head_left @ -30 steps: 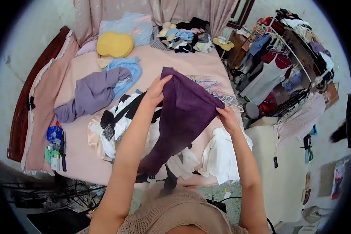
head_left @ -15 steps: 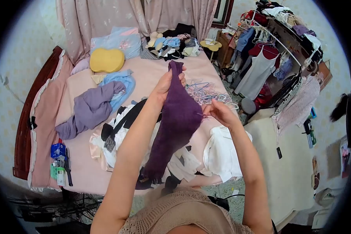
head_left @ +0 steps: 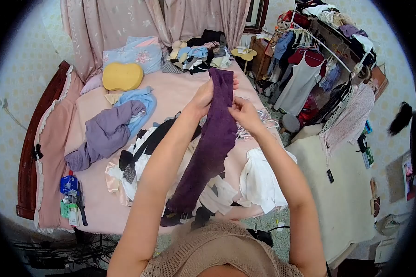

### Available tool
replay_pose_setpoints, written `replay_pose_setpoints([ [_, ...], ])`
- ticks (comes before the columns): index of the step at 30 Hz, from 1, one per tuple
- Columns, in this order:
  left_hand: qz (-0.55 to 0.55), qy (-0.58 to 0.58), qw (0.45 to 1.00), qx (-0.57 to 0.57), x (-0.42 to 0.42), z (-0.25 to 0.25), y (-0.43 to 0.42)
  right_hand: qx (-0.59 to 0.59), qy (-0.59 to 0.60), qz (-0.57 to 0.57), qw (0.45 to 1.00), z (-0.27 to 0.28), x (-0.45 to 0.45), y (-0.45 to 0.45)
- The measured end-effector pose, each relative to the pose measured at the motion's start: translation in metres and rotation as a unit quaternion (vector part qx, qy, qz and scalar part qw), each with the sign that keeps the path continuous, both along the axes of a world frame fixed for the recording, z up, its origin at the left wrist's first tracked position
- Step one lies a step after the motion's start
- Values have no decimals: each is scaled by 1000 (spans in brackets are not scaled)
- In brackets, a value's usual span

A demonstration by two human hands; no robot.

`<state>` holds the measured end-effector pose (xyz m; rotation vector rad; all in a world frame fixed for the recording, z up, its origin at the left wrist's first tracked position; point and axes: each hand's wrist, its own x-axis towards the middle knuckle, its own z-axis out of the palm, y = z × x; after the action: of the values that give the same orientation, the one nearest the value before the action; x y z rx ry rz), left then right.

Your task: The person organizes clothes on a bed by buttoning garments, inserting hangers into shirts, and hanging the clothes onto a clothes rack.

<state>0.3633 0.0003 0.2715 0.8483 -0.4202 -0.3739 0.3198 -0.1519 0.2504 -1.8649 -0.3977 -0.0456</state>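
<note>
A dark purple garment (head_left: pixel 205 147) hangs in a long narrow shape above the bed, its lower end near the bed's front edge. My left hand (head_left: pixel 205 96) is closed round its upper part, with fingertips showing beyond its right side. My right hand (head_left: pixel 243 113) pinches its right edge a little lower down. Beneath lie black and white clothes (head_left: pixel 145 145), and a white garment (head_left: pixel 263 180) lies to the right. Behind my right hand is a heap of thin hangers (head_left: pixel 266 119), partly hidden.
Purple clothing (head_left: pixel 107 129) and a yellow cushion (head_left: pixel 122 76) lie on the pink bed (head_left: pixel 101 205). A clothes pile (head_left: pixel 198 53) sits at its far end. On the right stand a loaded clothes rack (head_left: pixel 330 51) and a cream-covered surface (head_left: pixel 328 203).
The purple garment has gone from spread wide to folded narrow. My right hand let its corner go, moved left and up, and now holds the edge nearer my left hand. The view has shifted.
</note>
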Motion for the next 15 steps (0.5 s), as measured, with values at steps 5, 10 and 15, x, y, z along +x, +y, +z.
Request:
replay_pose_setpoints([
  [5, -92, 113, 986, 86, 17, -10, 33, 59, 22, -27, 998, 11, 2, -21],
  [10, -8, 32, 979, 200, -14, 5, 5, 48, 39, -49, 997, 7, -2, -20],
  [15, 52, 4, 949, 312, -21, 2, -2, 128, 152, -113, 974, 27, -21, -13],
])
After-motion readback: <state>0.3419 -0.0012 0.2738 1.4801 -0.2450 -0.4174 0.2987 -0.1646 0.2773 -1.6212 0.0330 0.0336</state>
